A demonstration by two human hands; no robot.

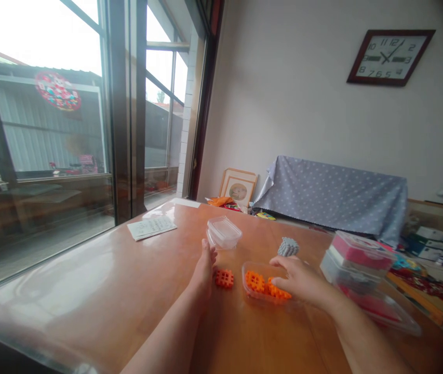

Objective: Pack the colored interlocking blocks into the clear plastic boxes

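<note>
My right hand (pixel 297 278) reaches over a clear plastic box (pixel 249 292) holding several orange lattice-shaped building blocks (pixel 255 281). Its thumb and index finger are apart, with the thumb at the blocks on the right side of the box; the other fingers are hidden. My left hand (pixel 204 267) is on its side at the table, thumb up and fingers loosely bent, with nothing visible in it. Just right of it lies a red-orange lattice block (pixel 224 279). Beyond the box stands a stack of grey blocks (pixel 287 246).
A second clear plastic container (pixel 224 232) is past my left hand. Printed paper (pixel 152 227) lies on the wooden table (pixel 100 296) to the left. Stacked plastic boxes (pixel 357 259) with pink and grey contents stand at right, beside a clear lid (pixel 408 322).
</note>
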